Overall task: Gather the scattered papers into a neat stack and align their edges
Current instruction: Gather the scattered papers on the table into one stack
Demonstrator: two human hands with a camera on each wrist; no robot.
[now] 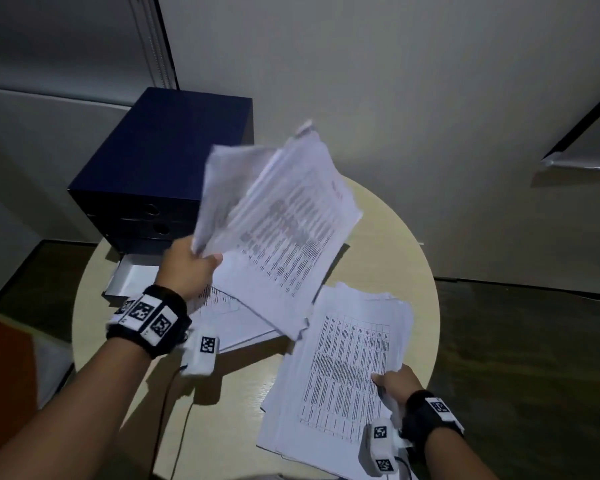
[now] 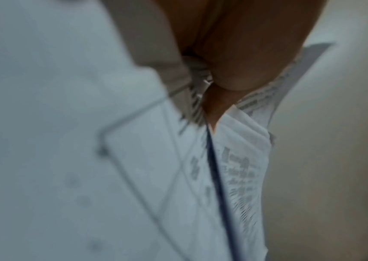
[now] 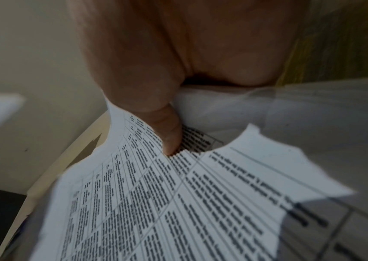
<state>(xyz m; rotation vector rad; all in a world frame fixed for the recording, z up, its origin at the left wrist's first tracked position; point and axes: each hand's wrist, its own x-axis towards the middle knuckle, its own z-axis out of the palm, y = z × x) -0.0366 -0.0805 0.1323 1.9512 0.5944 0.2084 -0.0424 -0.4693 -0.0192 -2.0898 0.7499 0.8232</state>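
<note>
The left hand (image 1: 187, 268) pinches a loose sheaf of papers (image 1: 278, 223) by its near left corner, thumb on top and the fingers (image 2: 241, 70) curled beneath, as the left wrist view shows; gripped at a single corner, the sheets fan out and tilt up toward twelve o'clock, clear of the round tabletop (image 1: 243, 403), which probably leaves them free to be swung over another pile. The sheaf's lower corner hangs toward five o'clock, just over the far edge of a second pile (image 1: 340, 375) lying at about four o'clock on the tabletop. The right hand (image 1: 395, 382) grasps that pile at its near right edge: the right wrist view shows the thumb (image 3: 169, 134) pressed on the printed top sheet and the edge lifted against the palm, while the fingers below are hidden. That hold looks meant to steady the pile or raise it to meet the sheaf. More sheets (image 1: 232, 317) lie flat under the left wrist at about nine o'clock, not yet collected. A dark blue drawer box (image 1: 167, 161) stands at eleven o'clock with its lowest drawer (image 1: 129, 275) pulled open beside those sheets. Judging by this, gathering is partway along and no edges are squared; the pinched sheaf could shed loose pages if tipped further.
</note>
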